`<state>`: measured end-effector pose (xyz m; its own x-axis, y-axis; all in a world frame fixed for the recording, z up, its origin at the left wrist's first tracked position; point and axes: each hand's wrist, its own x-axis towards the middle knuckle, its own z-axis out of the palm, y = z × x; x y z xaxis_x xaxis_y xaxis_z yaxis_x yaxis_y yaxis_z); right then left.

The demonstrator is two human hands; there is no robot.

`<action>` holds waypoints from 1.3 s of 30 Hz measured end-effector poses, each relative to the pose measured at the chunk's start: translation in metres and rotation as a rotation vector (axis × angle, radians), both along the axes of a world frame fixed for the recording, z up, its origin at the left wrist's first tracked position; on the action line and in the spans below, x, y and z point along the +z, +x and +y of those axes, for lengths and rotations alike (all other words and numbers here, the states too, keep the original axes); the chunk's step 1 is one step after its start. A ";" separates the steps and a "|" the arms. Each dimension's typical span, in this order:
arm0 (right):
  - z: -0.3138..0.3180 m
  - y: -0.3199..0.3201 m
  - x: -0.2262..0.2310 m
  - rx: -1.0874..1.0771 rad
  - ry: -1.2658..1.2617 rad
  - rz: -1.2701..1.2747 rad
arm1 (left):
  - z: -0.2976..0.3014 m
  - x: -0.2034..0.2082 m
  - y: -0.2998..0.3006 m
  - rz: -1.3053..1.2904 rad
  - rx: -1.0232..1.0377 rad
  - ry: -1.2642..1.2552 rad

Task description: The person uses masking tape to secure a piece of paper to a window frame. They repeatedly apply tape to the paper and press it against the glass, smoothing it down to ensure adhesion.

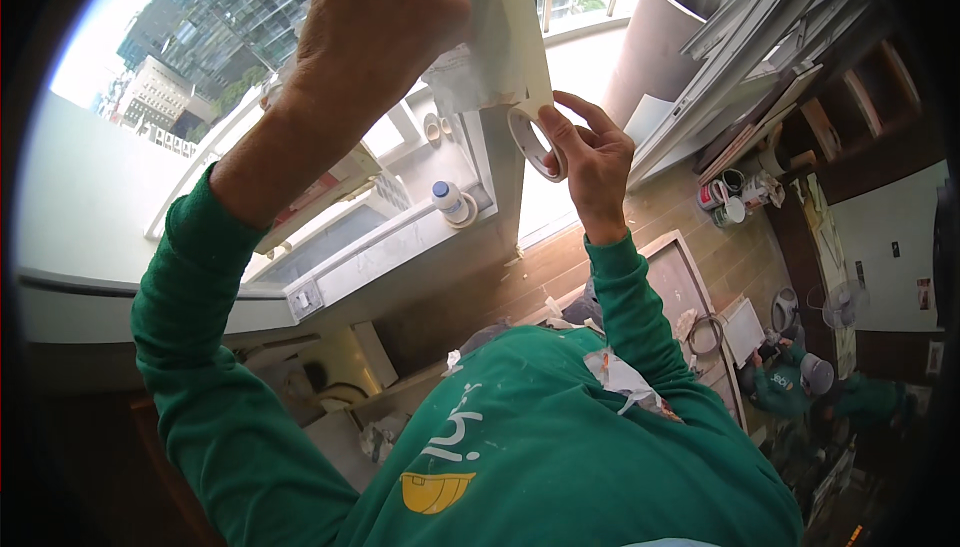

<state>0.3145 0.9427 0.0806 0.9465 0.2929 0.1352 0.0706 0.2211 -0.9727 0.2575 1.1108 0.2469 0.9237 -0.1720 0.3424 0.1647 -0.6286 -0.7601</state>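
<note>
My right hand (597, 162) holds a roll of pale tape (522, 137) by its ring, thumb and fingers closed on the rim. A wide strip of tape (522, 32) runs up from the roll toward the top edge. My left hand (385, 32) is raised higher, its fingers curled at the upper edge beside the strip. What those fingers grip is hidden. Behind the strip hangs a thin translucent sheet (458, 82), close to my left hand. Below the sheet, a white bottle with a blue cap (452, 202) stands on a light ledge (370, 252).
A large grey cylinder (655, 42) stands by the window at right, near long leaning panels (745, 57). Cans and tubs (735, 197) sit on the wooden floor (560, 267). People in green (790, 377) are at the lower right. A tray-like pink board (680, 272) lies behind my right arm.
</note>
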 end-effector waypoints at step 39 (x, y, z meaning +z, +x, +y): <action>-0.053 0.001 0.008 0.397 -0.124 0.108 | -0.002 -0.011 0.004 -0.163 -0.161 -0.374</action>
<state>0.3160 0.8896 0.0883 0.7636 0.6455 -0.0181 -0.1005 0.0911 -0.9908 0.2614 1.1086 0.2355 0.8240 -0.1460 0.5475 0.1408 -0.8832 -0.4473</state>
